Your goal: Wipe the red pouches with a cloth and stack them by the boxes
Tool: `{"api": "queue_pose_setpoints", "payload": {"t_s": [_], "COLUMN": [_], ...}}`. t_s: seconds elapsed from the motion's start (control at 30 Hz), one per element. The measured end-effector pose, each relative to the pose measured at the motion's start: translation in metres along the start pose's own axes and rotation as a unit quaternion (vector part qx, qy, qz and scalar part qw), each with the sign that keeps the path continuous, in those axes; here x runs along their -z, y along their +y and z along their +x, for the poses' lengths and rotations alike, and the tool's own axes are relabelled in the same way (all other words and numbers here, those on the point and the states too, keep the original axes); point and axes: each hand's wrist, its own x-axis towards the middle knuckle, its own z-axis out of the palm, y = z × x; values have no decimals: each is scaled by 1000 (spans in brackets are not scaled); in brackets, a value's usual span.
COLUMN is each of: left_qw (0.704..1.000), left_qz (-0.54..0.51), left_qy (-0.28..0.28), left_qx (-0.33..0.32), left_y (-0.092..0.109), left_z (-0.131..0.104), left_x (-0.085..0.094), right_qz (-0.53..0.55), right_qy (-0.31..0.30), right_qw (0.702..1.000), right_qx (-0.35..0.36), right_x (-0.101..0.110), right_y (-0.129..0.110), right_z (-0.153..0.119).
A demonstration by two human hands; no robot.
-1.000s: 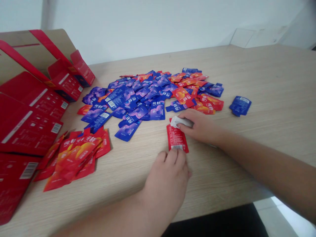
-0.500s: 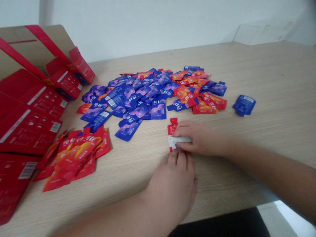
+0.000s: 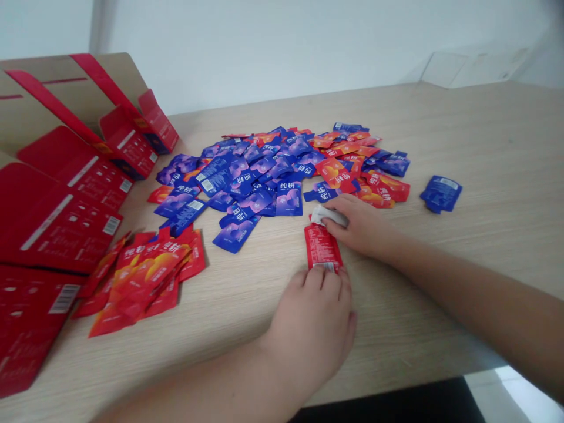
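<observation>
Pale wood-grain counter, seen from above. Toward nine o'clock stand red boxes; near twelve spreads a pile of blue and orange-red pouches. The left hand, between five and six, curls over the near end of a red pouch; whether its grip pinches or only presses, I cannot tell. The right hand, toward three, has its grip closed on a folded white wad at the pouch's far end. The pouch lies flat toward four o'clock, close to centre. It looks light, soft and slick, apt to skid or crease; its flat near edge seems the surest hold.
</observation>
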Motion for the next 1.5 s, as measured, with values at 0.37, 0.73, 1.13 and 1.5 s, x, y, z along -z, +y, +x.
{"api": "queue_pose_setpoints", "payload": {"t_s": [0.37, 0.73, 1.13, 1.5], "left_qw": [997, 998, 997, 998], "left_qz": [-32, 28, 55, 39], "left_qy": [11, -34, -33, -32], "left_qx": [75, 34, 30, 35], "left_y": [-9, -10, -10, -11], "left_z": [4, 6, 7, 5], "left_x": [-7, -8, -7, -5], "right_qz": [127, 26, -37, -17], "right_qy": [-99, -73, -36, 84], "right_qw": [977, 995, 997, 995], "right_qx": [141, 61, -62, -56], "right_x": [18, 3, 2, 7], "right_y": [-4, -8, 7, 13], "right_z": [-16, -12, 4, 2]}}
